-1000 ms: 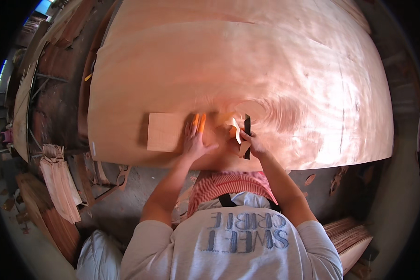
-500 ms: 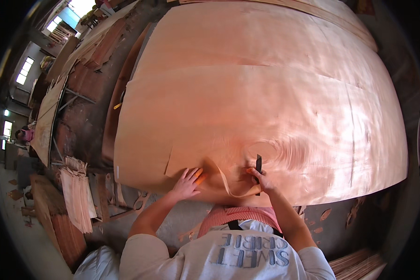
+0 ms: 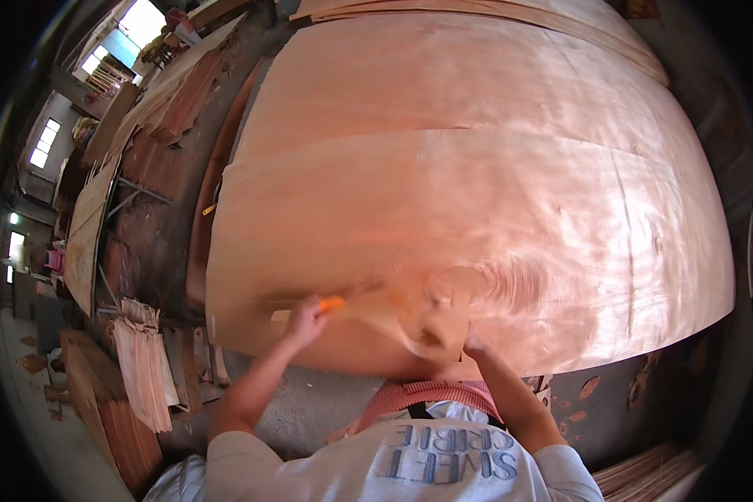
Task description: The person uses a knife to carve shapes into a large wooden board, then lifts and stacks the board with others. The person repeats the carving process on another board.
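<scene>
A broad sheet of pale, pinkish-brown wood veneer [image 3: 343, 192] lies in front of me. Over its near left part is my left hand [image 3: 307, 320], blurred, with an orange covering on a finger pointing right. Whether it grips veneer is unclear. A small pale patch [image 3: 280, 315] shows beside it. My right hand [image 3: 474, 344] is at the near edge, seemingly closed, its fingers mostly hidden behind a raised, curling veneer piece [image 3: 450, 325]. No knife can be made out now. Just beyond is a swirling round knot figure [image 3: 468, 280] in the grain.
Beyond lies another veneer layer [image 3: 376, 75]. On the left are a long bench [image 3: 92, 226], a bundle of veneer strips [image 3: 145, 360] and a wood stack [image 3: 109, 402]. A small yellow-handled tool [image 3: 209, 210] sits by the sheet's left edge. Scraps [image 3: 590, 386] litter the floor.
My left hand has lifted and moved left from the curled strip. A veneer piece now rises before my right hand, covering the black knife seen there earlier.
</scene>
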